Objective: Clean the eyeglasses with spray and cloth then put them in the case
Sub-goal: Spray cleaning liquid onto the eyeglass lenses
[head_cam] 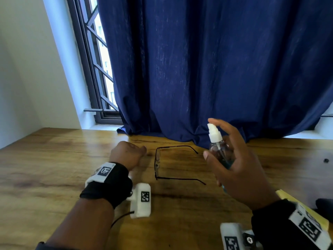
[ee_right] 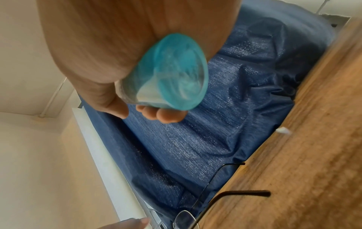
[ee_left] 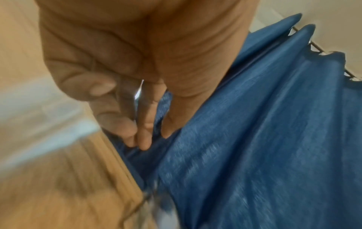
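Thin black-rimmed eyeglasses (head_cam: 156,165) lie on the wooden table (head_cam: 54,159) with both arms unfolded and pointing right. In the right wrist view the eyeglasses (ee_right: 246,193) show below the hand. My right hand (head_cam: 234,159) grips a clear spray bottle (head_cam: 219,150) of blue liquid just right of the glasses, with its white nozzle toward them and the index finger raised over the pump. The bottle's blue base (ee_right: 176,77) fills the right wrist view. My left hand (head_cam: 133,152) rests on the table left of the glasses, its fingers (ee_left: 145,136) loosely curled and holding nothing.
A dark blue curtain (head_cam: 198,69) hangs along the table's far edge, and its hem lies on the wood behind the glasses. A yellow item (head_cam: 306,212) and a dark object (head_cam: 324,204) sit at the right edge. A small dark speck (head_cam: 326,160) lies far right. A barred window (head_cam: 97,69) stands at the back left.
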`<state>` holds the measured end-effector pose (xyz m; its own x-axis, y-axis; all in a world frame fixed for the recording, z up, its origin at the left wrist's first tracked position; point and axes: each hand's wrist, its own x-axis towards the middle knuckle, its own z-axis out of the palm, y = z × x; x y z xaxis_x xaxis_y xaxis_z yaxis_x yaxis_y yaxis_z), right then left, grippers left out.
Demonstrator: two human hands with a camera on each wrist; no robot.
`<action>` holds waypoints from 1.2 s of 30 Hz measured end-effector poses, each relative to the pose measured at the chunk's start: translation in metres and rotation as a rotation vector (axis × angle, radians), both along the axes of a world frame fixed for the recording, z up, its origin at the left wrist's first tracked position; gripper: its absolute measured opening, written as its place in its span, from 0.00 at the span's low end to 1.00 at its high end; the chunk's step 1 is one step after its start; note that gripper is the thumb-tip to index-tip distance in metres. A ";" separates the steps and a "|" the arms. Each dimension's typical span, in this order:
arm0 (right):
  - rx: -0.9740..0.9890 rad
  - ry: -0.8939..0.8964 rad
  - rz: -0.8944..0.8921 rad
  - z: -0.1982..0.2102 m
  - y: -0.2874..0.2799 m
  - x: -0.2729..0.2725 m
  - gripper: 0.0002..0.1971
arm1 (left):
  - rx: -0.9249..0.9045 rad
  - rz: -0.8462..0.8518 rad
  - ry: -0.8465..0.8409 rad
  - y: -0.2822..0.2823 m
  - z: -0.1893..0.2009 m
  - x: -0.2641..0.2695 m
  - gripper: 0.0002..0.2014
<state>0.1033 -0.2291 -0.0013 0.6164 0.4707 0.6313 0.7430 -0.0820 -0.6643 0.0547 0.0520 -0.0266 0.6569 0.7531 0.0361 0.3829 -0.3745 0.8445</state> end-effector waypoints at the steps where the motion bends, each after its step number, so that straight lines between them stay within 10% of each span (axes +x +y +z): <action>1: -0.002 0.009 0.000 0.000 0.000 0.000 0.34 | 0.001 0.043 -0.029 0.010 0.003 -0.004 0.12; 8: -0.018 0.051 0.014 -0.004 0.002 0.002 0.34 | -0.264 -0.012 -0.022 0.035 0.005 -0.026 0.19; 16: -0.054 0.093 0.025 -0.003 0.002 0.000 0.34 | -0.254 0.010 0.030 0.040 -0.010 -0.019 0.03; 24: -0.111 0.201 0.083 0.000 0.004 -0.005 0.36 | -0.467 -0.427 -0.645 -0.023 0.015 -0.001 0.10; 36: -0.285 0.403 0.230 -0.008 0.006 -0.006 0.42 | -0.411 -0.709 -0.664 -0.089 0.001 0.007 0.14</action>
<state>0.0971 -0.2230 -0.0088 0.6440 0.7400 0.1940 0.4544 -0.1660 -0.8752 0.0617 -0.0374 -0.0252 0.8936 0.2406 0.3790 -0.3974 0.0314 0.9171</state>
